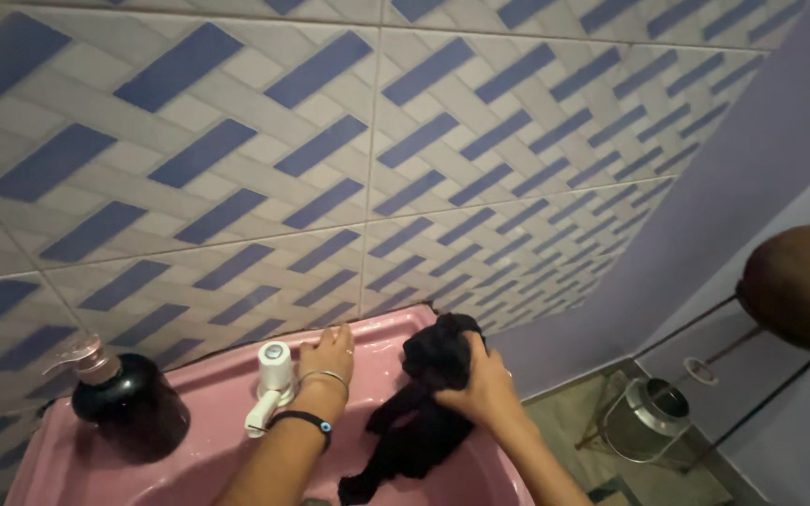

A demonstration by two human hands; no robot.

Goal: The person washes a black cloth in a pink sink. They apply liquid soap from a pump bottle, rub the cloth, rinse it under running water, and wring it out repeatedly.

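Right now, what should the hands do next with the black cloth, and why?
Probably turn the tap on. The left hand rests on the pink sink rim beside it, the right hand holds the cloth over the basin, and no water shows.

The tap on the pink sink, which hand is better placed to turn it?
Probably the left hand: it rests on the sink rim right beside the white tap, while the right hand grips the black cloth.

Pink sink, white tap just left of left hand, dark soap bottle further left, black cloth under right hand
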